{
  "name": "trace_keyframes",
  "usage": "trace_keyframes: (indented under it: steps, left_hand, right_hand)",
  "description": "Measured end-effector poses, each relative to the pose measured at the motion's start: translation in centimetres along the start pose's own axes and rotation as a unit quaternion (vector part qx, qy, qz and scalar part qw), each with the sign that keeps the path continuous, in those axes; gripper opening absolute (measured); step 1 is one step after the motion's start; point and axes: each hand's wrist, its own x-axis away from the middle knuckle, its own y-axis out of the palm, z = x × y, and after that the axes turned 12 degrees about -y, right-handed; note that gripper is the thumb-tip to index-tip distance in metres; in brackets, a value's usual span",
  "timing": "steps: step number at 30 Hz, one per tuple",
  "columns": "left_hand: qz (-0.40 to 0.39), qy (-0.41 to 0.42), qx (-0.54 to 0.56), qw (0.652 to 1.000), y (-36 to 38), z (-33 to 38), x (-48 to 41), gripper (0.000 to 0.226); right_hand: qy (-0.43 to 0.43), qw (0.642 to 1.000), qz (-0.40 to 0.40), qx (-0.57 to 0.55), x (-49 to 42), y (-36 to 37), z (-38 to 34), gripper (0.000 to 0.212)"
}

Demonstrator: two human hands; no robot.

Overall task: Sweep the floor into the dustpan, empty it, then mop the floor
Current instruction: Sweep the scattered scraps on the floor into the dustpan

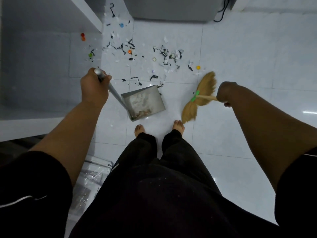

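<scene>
My left hand (94,86) grips the long metal handle of a grey dustpan (145,98), which sits on the white tiled floor (240,62) just ahead of my bare feet with some dirt in its near corner. My right hand (225,93) grips the wooden stick of a straw broom (200,97) with a green tie; its bristles fan out to the right of the pan. Scattered litter (164,55) of black and white paper scraps and coloured bottle caps lies on the tiles beyond the pan.
A white shelf unit or cabinet (51,48) fills the left side. A grey appliance (171,9) with a black cable (223,9) stands at the top. Plastic-wrapped papers (92,176) lie on the floor by my left leg.
</scene>
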Motion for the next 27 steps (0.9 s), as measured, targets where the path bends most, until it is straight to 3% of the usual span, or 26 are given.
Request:
trace_keyframes:
  steps: [4,10,14,21,27]
  left_hand:
    - [0.022,0.000,-0.022,1.000,-0.1,0.5,0.6,0.014]
    - [-0.011,-0.020,0.052,0.998,0.6,1.9,0.2,0.011]
    - [-0.015,-0.001,0.054,0.998,1.6,3.0,-1.0,0.014]
    - [-0.062,0.016,0.081,0.995,3.3,4.5,-3.1,0.015]
    - [-0.068,0.006,0.083,0.994,3.8,5.1,-4.9,0.011]
  right_hand:
    - [-0.033,0.999,0.038,0.020,0.2,-0.2,-0.5,0.019]
    - [-0.043,0.998,0.047,0.012,1.2,-1.2,0.0,0.019]
    - [-0.013,0.997,0.074,-0.014,2.9,-2.2,3.1,0.007]
    - [0.063,0.996,0.055,0.032,6.2,-4.2,10.0,0.012]
    - [0.095,0.989,0.101,0.052,4.4,-4.6,11.5,0.020]
